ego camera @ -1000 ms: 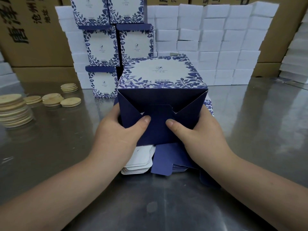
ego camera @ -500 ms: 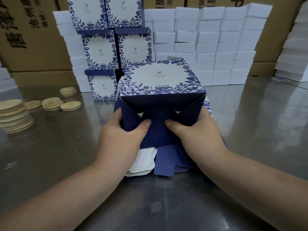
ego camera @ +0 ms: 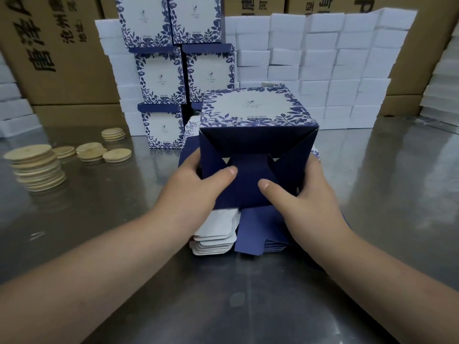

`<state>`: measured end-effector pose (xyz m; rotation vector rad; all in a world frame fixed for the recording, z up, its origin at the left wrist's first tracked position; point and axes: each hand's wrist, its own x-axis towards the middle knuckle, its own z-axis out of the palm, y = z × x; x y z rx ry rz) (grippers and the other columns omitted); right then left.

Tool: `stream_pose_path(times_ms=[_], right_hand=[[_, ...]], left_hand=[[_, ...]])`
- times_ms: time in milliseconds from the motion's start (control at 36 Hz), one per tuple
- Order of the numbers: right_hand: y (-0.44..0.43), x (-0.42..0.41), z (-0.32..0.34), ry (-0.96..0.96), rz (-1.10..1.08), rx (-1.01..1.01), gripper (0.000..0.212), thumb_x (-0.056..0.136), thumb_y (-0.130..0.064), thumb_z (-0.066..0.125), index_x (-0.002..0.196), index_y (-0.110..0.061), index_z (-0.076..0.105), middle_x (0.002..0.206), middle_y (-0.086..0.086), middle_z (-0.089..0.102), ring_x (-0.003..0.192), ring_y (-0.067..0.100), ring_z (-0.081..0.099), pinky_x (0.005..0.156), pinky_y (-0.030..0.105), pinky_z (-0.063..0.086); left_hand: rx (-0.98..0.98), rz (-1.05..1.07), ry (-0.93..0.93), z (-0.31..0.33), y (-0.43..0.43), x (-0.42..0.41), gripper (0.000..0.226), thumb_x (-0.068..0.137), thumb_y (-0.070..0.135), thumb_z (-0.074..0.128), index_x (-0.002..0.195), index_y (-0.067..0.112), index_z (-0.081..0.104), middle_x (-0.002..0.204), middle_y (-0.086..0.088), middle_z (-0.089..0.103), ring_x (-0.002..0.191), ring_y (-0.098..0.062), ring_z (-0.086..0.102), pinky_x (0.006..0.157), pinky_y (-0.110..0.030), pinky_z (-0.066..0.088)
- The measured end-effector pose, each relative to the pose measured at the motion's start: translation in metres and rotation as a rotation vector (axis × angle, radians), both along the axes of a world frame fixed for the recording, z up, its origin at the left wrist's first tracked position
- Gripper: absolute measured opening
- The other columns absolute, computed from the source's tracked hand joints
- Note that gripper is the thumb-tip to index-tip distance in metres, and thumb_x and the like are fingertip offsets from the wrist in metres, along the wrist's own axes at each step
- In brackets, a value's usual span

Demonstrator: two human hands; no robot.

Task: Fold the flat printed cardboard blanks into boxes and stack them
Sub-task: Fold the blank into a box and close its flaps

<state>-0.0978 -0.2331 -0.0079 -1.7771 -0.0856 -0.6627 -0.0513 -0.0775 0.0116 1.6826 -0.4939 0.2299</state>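
The left hand (ego camera: 198, 189) has its grip wrapped round the left side of a half-formed blue-and-white floral printed cardboard box (ego camera: 250, 110). Its fingers are curled behind the wall and its thumb is pressed flat onto the dark navy bottom flaps (ego camera: 248, 177). The right hand (ego camera: 305, 194) mirrors it on the other side, thumb also bearing on the centre flap, so both grips are closed on the box and hold it tipped with its underside facing the person. The box is held just above a pile of flat white-and-navy cardboard blanks (ego camera: 216, 234) lying on the brushed steel surface (ego camera: 248, 306). The flaps look only partly interlocked, since small gaps show at the corners of the centre tongue. Uneven thumb pressure could therefore buckle or crease a flap instead of seating it, or let one spring back out. Squeezing the side walls too hard might skew the box out of square. Dropping the hands could nudge the loose blanks underneath and fan the pile. Beyond stands a stack of finished floral printed boxes (ego camera: 161, 78), close enough for a careless placement to topple it. To the left lie piles of pale round wooden discs (ego camera: 37, 167), with white foam blocks (ego camera: 323, 70) and brown corrugated cartons (ego camera: 49, 45) behind.
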Motion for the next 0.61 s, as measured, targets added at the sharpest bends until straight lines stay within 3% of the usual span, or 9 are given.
stream_pose_path(times_ms=[83,167,306,333,417,472,556,611], right_hand=[[0.0,-0.001,0.002,-0.059,0.031,-0.027,0.061,0.071,-0.029,0.063,0.128,-0.039,0.043,0.114,-0.026,0.061,0.105,-0.007,0.058,0.086,0.02,0.048],[-0.001,-0.003,0.003,-0.1,0.064,-0.016,0.06,0.072,-0.023,0.062,0.127,-0.042,0.044,0.114,-0.029,0.06,0.105,-0.009,0.057,0.081,0.012,0.048],[-0.004,-0.005,0.002,-0.086,0.086,-0.029,0.058,0.076,-0.03,0.058,0.131,-0.041,0.042,0.117,-0.03,0.059,0.11,-0.009,0.055,0.09,0.023,0.045],[-0.004,-0.005,0.002,-0.085,0.081,-0.039,0.057,0.077,-0.031,0.057,0.131,-0.042,0.042,0.117,-0.03,0.058,0.11,-0.009,0.054,0.09,0.023,0.044],[-0.002,-0.006,0.003,-0.077,0.089,-0.072,0.059,0.078,-0.032,0.054,0.135,-0.041,0.04,0.122,-0.029,0.057,0.114,-0.007,0.052,0.095,0.028,0.044],[-0.001,-0.007,0.004,-0.092,0.111,-0.07,0.062,0.078,-0.028,0.056,0.136,-0.039,0.04,0.122,-0.029,0.057,0.115,-0.008,0.052,0.094,0.024,0.045],[-0.001,-0.01,0.007,-0.144,0.156,-0.026,0.063,0.077,-0.027,0.061,0.136,-0.036,0.039,0.123,-0.028,0.057,0.115,-0.007,0.052,0.094,0.019,0.047],[-0.001,-0.012,0.008,-0.183,0.191,0.027,0.061,0.075,-0.034,0.064,0.132,-0.039,0.041,0.124,-0.028,0.057,0.116,-0.006,0.053,0.093,0.019,0.047]], left_hand=[[-0.002,0.005,-0.034,0.006,-0.002,-0.002,0.014,0.088,0.027,0.061,0.078,0.036,0.059,0.064,0.03,0.064,0.057,0.012,0.059,0.044,-0.005,0.039],[-0.037,0.042,-0.048,0.0,-0.003,-0.007,0.013,0.084,0.041,0.055,0.082,0.053,0.06,0.084,0.031,0.066,0.079,0.01,0.062,0.07,-0.015,0.048],[0.119,0.203,-0.247,-0.011,0.008,-0.011,0.049,0.083,0.051,0.029,0.129,0.043,0.043,0.103,0.041,0.051,0.091,0.028,0.043,0.072,0.009,0.028],[0.164,0.218,-0.283,-0.012,0.011,-0.012,0.047,0.084,0.051,0.026,0.127,0.044,0.043,0.103,0.042,0.05,0.091,0.027,0.043,0.073,0.009,0.027],[0.251,0.224,-0.34,-0.012,0.013,-0.015,0.023,0.087,0.046,0.025,0.093,0.047,0.047,0.088,0.047,0.052,0.086,0.026,0.046,0.068,0.004,0.03],[0.293,0.211,-0.381,-0.012,0.015,-0.016,0.019,0.088,0.049,0.027,0.085,0.046,0.046,0.087,0.042,0.054,0.084,0.022,0.047,0.067,0.002,0.032],[0.336,0.185,-0.466,-0.01,0.018,-0.017,0.03,0.088,0.054,0.023,0.107,0.045,0.045,0.103,0.032,0.05,0.098,0.019,0.045,0.077,0.001,0.031],[0.347,0.173,-0.53,-0.009,0.019,-0.02,0.048,0.092,0.059,0.023,0.127,0.032,0.042,0.118,0.028,0.046,0.109,0.021,0.04,0.083,0.004,0.028]])
